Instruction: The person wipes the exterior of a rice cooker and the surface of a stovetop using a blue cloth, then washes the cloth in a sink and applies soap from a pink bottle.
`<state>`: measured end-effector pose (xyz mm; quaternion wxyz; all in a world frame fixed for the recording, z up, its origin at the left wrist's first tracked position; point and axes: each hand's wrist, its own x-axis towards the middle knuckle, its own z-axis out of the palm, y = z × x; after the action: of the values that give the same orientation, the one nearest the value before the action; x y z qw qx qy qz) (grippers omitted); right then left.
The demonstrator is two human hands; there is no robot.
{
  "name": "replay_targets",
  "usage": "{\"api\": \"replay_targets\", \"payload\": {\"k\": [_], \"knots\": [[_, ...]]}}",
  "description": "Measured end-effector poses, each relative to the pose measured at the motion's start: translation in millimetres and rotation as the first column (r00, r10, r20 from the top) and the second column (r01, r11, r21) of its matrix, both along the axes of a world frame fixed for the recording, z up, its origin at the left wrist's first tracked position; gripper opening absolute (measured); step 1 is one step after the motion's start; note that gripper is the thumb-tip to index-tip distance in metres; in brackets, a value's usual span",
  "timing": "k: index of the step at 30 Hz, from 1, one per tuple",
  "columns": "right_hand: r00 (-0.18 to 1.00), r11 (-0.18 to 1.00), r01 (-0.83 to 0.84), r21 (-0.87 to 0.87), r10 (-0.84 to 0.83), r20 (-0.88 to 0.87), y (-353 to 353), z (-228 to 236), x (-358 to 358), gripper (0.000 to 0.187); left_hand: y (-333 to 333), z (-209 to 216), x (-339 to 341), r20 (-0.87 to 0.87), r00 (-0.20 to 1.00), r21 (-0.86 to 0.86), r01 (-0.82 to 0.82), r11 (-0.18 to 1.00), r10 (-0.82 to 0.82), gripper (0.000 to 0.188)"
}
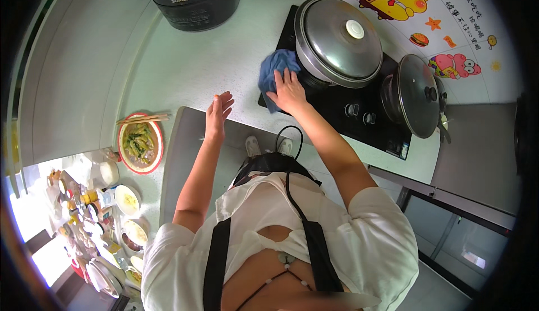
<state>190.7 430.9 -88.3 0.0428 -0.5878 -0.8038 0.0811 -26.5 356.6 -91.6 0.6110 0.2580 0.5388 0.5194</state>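
Observation:
My right hand [290, 94] rests on a crumpled blue cloth [276, 62], its fingers stretched out and spread over the fabric. That cloth lies across the left edge of a black gas hob [342, 106], partly on the pale counter. Just right of it, a large metal pot [338, 39] with a domed lid and white knob stands on the hob. My left hand [218, 110] is raised near the counter's front edge, empty, with its fingers apart.
A black rice cooker [195, 2] stands at the back left. To the left, chopsticks [143, 118] lie across a red-rimmed bowl of greens [157, 152]. A lidded pan [417, 95] sits on the hob's right. Several jars and bowls [128, 200] crowd the lower left.

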Motion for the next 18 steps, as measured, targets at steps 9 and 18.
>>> {"api": "replay_targets", "payload": {"k": [9,18], "knots": [[0.987,0.969,-0.125,0.214,0.144,-0.073,38,-24,8,0.046,-9,-11,-1,-0.015,1.0,-0.056,-0.007,0.998,0.006,0.055],[0.984,0.982,-0.105,0.16,0.126,-0.127,-36,-19,75,0.044,2,-32,43,-0.14,0.983,-0.072,0.107,0.992,-0.116,0.051]]}}
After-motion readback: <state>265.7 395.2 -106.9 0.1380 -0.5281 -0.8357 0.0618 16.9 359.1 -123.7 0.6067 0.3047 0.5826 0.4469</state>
